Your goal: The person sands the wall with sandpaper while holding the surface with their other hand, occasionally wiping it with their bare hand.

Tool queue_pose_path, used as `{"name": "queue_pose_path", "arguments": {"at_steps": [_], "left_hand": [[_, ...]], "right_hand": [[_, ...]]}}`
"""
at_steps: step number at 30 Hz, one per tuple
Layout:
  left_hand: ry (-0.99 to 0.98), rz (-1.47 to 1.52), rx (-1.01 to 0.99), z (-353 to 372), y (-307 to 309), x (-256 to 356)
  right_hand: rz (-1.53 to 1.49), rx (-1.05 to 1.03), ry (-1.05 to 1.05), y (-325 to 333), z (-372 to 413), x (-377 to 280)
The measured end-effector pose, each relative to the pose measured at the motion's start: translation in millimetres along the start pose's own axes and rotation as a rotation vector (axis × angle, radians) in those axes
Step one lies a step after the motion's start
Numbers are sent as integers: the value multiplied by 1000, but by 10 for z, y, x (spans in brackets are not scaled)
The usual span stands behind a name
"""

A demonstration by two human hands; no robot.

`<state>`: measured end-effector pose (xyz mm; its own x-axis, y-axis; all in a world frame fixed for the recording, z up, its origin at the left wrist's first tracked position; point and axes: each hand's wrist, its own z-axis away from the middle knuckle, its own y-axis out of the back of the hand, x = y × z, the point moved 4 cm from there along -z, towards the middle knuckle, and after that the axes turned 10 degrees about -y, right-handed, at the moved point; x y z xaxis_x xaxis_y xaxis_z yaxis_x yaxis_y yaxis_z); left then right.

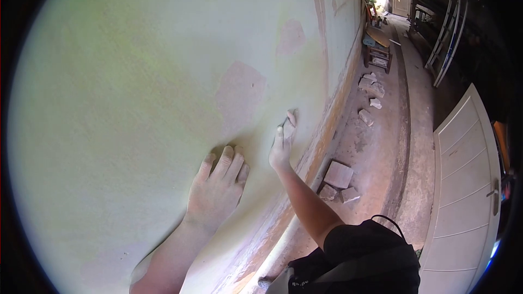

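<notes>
A pale green wall (136, 103) with pinkish patches fills the left and middle of the view. My left hand (218, 179) rests against it, back toward me, dusty, its fingers slightly apart and bent at the tips. Beyond and to the right, my right hand (283, 140) is also at the wall, whitened with dust. Its fingers are folded together, with a thin dark edge between thumb and fingers; whatever it may hold is too small to make out. A pinkish bare patch (239, 93) lies just above the left fingertips.
Along the wall's foot, the concrete floor (376, 152) bears a square slab (338, 174) and broken chunks (372, 85). Farther off stands a small wooden stool (378, 57). A white door (463, 190) is at the right, and a ladder (448, 38) leans behind it.
</notes>
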<state>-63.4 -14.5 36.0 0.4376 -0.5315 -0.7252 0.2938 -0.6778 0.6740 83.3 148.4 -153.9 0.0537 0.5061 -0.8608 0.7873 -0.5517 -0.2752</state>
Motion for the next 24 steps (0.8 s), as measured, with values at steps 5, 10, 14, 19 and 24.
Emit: {"name": "queue_pose_path", "arguments": {"at_steps": [5,10,14,19,24], "left_hand": [[-8,-2,19,0,6,-16],[4,22,2,-16,26,-13],[7,34,-6,-20,14,-3],[-19,11,-25,-7,-23,36],[-5,46,-31,-26,-21,42]], "right_hand": [[-44,25,-178,31,-62,142],[-25,-27,-81,-85,402,-263],[-59,-20,-72,-17,354,-28],[-290,41,-204,190,-203,935],[-81,75,-333,187,-184,932]]}}
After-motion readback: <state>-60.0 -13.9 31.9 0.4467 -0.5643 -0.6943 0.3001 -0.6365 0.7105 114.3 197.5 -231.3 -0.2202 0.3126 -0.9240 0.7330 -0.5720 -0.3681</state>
